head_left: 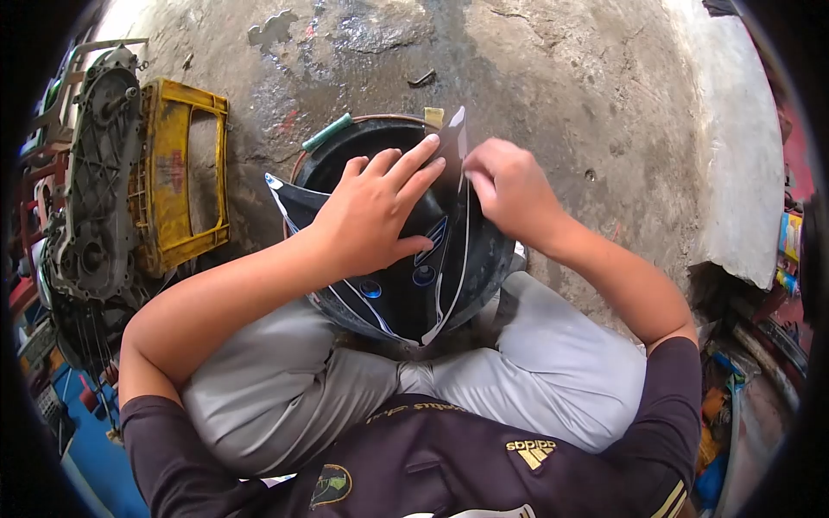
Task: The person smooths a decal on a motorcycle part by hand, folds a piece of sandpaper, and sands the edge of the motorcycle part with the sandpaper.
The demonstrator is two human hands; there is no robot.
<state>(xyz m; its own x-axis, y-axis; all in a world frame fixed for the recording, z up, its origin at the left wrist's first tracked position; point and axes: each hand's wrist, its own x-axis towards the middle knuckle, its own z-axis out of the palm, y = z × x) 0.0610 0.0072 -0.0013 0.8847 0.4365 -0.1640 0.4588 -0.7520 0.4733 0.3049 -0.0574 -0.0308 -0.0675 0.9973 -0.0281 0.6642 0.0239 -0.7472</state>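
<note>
A glossy black pointed panel (401,302), like a motorcycle fairing piece, lies across a round black bucket (321,164) between the knees. Blue and white markings and thin white edge lines run over the panel. My left hand (367,211) rests on it with fingers spread, the fingertips near its upper tip. At the panel's upper right edge, my right hand (509,186) is closed in a pinch. Whatever lies between its thumb and finger is too small to make out.
A yellow plastic crate (186,177) and a grey metal engine casing (97,173) stand at the left. A small dark metal piece (421,79) lies on the partly wet concrete floor (596,104). A concrete ledge (734,129) runs along the right, with clutter beside it.
</note>
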